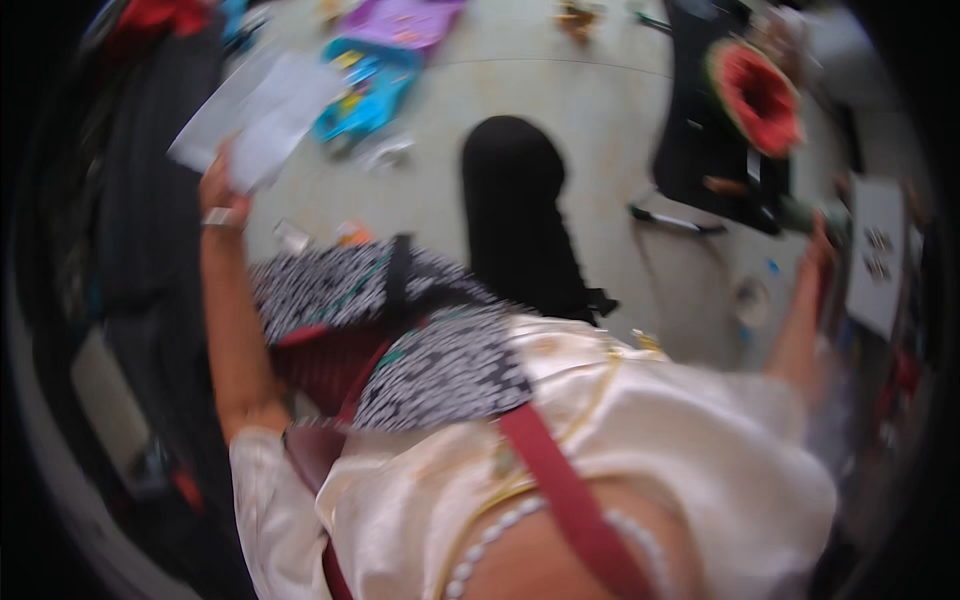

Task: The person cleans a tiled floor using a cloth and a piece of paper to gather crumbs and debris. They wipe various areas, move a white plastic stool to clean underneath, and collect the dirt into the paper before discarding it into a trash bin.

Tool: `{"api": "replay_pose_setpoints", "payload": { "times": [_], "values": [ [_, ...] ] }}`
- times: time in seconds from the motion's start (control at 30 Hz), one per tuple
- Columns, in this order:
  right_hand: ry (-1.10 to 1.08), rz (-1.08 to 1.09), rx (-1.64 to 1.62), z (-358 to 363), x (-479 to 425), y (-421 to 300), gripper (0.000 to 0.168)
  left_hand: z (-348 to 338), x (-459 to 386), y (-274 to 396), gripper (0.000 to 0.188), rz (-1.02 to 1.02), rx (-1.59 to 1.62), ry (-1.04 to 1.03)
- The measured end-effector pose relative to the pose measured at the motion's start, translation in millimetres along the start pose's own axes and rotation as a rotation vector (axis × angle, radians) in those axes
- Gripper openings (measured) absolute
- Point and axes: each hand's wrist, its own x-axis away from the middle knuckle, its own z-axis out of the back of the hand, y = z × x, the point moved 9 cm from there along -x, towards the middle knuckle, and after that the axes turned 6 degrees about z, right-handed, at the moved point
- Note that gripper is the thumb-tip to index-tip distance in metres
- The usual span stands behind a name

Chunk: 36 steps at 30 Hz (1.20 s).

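Note:
My left hand [225, 187], at the upper left, grips the lower edge of white paper sheets [262, 112], held out over the floor. My right hand [819, 244] reaches out at the right, its fingers at a greenish cylindrical object [806, 216] beside a black surface; blur hides whether they close on it. A hollowed watermelon half [757, 97], red inside, rests on that black surface [690, 142]. A dark red bag [330, 367] with a black-and-white patterned cloth lies against my body.
On the floor [600, 127] lie a blue bag with colourful packets [367, 90], a purple item [405, 22] and crumpled clear plastic [386, 150]. A dark fabric-covered thing [157, 187] stands at the left, a white box [876, 255] at the right.

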Motion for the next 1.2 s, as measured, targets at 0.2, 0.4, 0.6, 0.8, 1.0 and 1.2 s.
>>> {"api": "replay_pose_setpoints", "payload": {
  "times": [0.2, 0.4, 0.6, 0.8, 1.0, 1.2],
  "values": [
    [-0.179, 0.115, -0.194, -61, 68, -55, 0.080, 12, 25, -31, 0.043, 0.336, 0.200, 0.196],
    [-0.112, -0.242, -0.207, -58, 109, -18, 0.078, -25, 16, -18, 0.042, 0.369, 0.196, 0.123],
    [-0.034, -0.298, -0.063, -63, 120, 6, 0.069, -33, 21, -8, 0.039, 0.328, 0.224, 0.133],
    [-0.347, 0.335, 0.023, -112, 291, -127, 0.011, -39, 42, 13, 0.041, 0.271, 0.336, 0.292],
    [-1.304, 0.620, -0.282, -334, 462, -249, 0.013, -50, 29, 11, 0.035, 0.256, 0.467, 0.350],
    [-1.836, 1.441, -0.156, -478, 665, -267, 0.026, -72, 58, 12, 0.031, 0.273, 0.570, 0.387]
  ]
}}
